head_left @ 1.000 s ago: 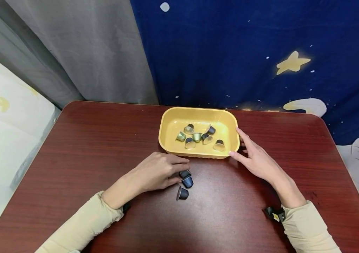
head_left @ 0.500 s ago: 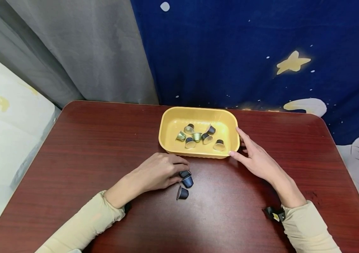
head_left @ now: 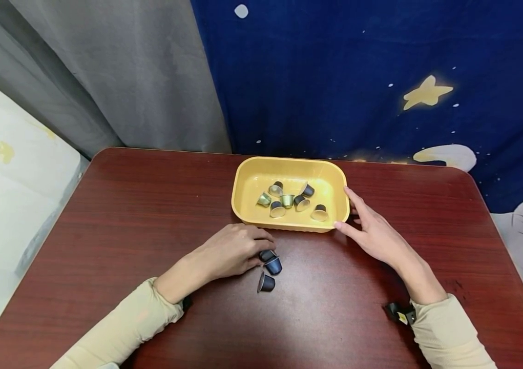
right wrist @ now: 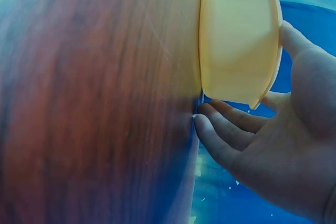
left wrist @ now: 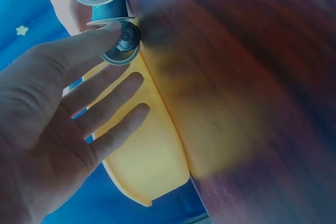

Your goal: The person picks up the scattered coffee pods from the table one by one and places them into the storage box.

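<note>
Three dark capsules lie on the red-brown table (head_left: 150,205) just in front of a yellow tray (head_left: 247,177). My left hand (head_left: 243,248) rests beside them, and its fingertips touch the nearest capsule (head_left: 268,254). The other two capsules (head_left: 273,265) (head_left: 266,282) lie free. In the left wrist view the fingers (left wrist: 105,93) are fairly straight and one touches the capsule (left wrist: 122,45) by the tray (left wrist: 152,150). My right hand (head_left: 372,230) lies with relaxed fingers against the tray's right end. The right wrist view shows that hand (right wrist: 283,145) cupping the tray (right wrist: 236,35). Several capsules (head_left: 289,200) sit inside the tray.
A grey curtain (head_left: 127,77) and a blue cloth with stars (head_left: 381,77) hang behind the table's far edge. A white cushion (head_left: 7,195) lies off the left side. Bare tabletop stretches to the left and front.
My left fingers have drawn in slightly toward the nearest capsule. The right hand, the tray and the capsules have not moved.
</note>
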A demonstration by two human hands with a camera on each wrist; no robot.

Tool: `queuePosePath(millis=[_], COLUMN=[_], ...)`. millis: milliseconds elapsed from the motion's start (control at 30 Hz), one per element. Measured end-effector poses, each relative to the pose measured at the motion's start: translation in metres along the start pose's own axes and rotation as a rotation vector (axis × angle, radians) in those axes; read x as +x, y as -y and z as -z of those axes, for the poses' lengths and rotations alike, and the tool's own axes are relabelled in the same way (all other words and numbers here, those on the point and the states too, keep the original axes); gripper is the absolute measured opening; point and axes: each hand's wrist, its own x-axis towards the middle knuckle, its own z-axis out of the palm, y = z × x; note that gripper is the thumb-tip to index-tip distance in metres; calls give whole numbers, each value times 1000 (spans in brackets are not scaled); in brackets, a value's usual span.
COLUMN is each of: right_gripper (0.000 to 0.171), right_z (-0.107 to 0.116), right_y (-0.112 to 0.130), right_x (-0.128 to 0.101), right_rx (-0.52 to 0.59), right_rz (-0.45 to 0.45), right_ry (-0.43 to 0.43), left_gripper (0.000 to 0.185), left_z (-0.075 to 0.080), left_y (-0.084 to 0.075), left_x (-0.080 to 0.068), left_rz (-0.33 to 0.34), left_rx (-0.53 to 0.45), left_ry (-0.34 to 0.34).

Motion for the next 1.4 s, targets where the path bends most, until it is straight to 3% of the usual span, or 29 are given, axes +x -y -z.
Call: queuePosePath(millis=[767, 1400], right_gripper=[84, 84], right_z=[-1, 1], right_y=[0, 0], right_x=[-1, 1], right_rx=[-5, -2], right_rz=[7, 3], right_ry=[-3, 0], left_gripper=[37, 33], left_z=[4, 19], left_y=[-11, -11], left_x=[-8, -14], left_rz=[-54, -46], left_rx=[141, 171], left_ry=[37, -15])
